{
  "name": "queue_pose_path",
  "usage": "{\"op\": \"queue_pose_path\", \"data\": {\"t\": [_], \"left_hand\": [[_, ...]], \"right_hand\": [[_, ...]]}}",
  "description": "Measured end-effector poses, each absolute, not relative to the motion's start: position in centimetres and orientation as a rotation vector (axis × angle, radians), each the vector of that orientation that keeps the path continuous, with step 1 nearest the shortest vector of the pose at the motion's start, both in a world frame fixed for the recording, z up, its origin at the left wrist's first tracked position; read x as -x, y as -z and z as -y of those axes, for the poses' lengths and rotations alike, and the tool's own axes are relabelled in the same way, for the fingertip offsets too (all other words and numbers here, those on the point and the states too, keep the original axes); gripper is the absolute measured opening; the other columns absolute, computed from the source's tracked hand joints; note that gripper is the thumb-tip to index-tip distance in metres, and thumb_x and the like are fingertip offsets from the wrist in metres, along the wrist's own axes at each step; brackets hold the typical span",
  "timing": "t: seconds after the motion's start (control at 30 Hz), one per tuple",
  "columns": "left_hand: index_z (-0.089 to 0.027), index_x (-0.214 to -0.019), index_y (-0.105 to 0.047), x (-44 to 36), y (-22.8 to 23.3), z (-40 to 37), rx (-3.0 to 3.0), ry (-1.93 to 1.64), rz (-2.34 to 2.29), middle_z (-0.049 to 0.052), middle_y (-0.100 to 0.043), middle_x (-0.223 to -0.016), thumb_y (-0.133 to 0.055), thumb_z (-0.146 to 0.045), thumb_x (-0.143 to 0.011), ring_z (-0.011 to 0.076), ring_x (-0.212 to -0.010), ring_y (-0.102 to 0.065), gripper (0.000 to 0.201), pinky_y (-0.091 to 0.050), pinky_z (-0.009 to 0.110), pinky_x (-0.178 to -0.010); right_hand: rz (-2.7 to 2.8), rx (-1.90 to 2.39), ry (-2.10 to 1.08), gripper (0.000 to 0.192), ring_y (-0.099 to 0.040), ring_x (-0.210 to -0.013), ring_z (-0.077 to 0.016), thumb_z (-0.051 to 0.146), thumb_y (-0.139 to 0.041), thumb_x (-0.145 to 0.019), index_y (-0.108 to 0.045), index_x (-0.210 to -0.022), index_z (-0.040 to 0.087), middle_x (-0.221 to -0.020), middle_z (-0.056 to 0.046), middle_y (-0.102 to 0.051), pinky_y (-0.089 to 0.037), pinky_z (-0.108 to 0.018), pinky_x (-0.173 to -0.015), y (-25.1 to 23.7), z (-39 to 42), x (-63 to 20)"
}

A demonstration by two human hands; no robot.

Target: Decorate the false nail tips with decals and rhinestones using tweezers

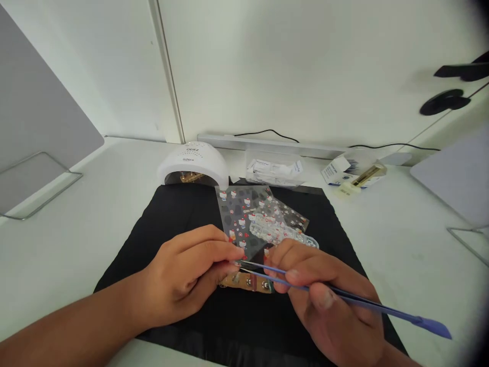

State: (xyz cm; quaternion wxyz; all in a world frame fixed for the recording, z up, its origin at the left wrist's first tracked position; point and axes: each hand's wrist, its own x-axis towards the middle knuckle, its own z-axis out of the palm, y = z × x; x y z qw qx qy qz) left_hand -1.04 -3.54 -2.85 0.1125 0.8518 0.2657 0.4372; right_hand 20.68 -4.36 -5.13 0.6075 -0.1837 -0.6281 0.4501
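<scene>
A slim blue metal pair of tweezers [344, 298], pinched in the right hand [332, 300], meets the fingertips of the left hand [183, 278], which press together at its tip over a glossy clear sheet of cartoon-cat stickers [244, 216] on a matte black cloth mat [171, 214]. Any tiny sticker there could likely fold or drop if the grip slackens. A domed white plastic nail lamp [193, 163] sits behind.

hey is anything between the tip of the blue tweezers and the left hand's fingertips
Nothing visible. The blue tweezers, held in the right hand, reach straight to the left hand fingertips, over the sticker sheets lying flat on the black mat.
</scene>
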Motion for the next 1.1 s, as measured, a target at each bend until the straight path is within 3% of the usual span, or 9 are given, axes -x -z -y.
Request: {"op": "queue_pose_path", "data": {"t": [0.43, 1.1], "left_hand": [[-0.006, -0.102, -0.066, 1.26, 2.75, 3.44, -2.570, -1.279, -0.760, 0.010, -0.071, -0.090, -0.058, -0.008, -0.095, 0.0113, -0.084, -0.070, 0.012, -0.059, 0.014, -0.076], [-0.013, -0.104, -0.065, 1.37, 2.52, 3.37, -2.569, -1.208, -0.769, 0.008, -0.074, -0.089, -0.057, -0.008, -0.094, 0.0130, -0.084, -0.072, 0.013, -0.061, 0.018, -0.073]], "right_hand": [[1.472, 0.452, -1.037, 0.021, -0.064, -0.071, -0.0195, 0.027, -0.059, -0.097, -0.079, -0.100, 0.022, -0.070, -0.005, -0.069, -0.056, -0.038, -0.070, 5.23, 4.34, -20.83], [1.452, 0.447, -1.051, 0.022, -0.064, -0.068, -0.0201, 0.025, -0.059, -0.096, -0.079, -0.099, 0.021, -0.070, -0.006, -0.067, -0.055, -0.039, -0.068, 5.51, 4.30, -20.83]]}}
